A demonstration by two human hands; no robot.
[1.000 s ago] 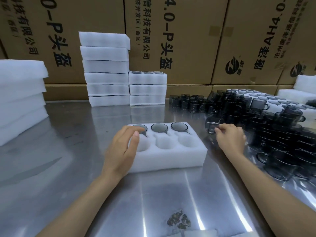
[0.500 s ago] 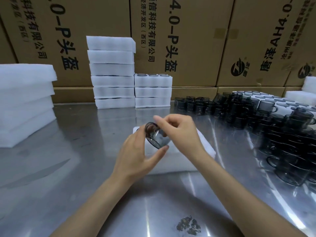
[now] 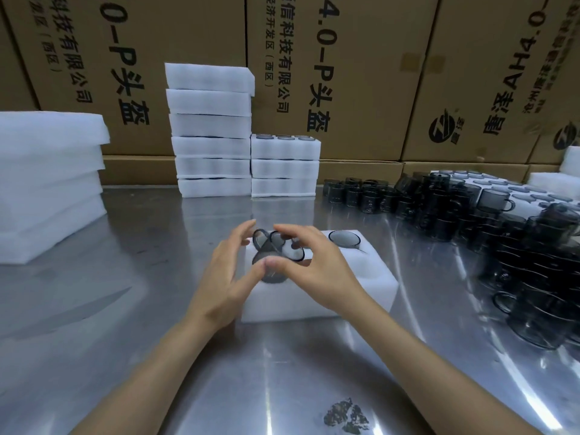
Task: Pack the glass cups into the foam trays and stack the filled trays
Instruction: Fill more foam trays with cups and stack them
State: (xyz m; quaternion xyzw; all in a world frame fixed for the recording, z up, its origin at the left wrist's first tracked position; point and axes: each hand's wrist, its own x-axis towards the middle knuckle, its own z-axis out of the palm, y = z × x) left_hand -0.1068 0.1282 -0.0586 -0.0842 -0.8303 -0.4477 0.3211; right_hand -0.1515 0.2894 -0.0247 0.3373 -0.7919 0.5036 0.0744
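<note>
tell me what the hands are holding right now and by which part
Both hands hold one tilted smoky glass cup above the foam tray: left hand on its lower side, right hand near the rim.

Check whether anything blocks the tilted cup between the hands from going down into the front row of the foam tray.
Nothing visible does. The smoky glass cup is tilted between the left hand and right hand, just above the foam tray. The front-right pocket shows empty; the front-left and front-middle pockets are hidden by the hands and cup.
</note>
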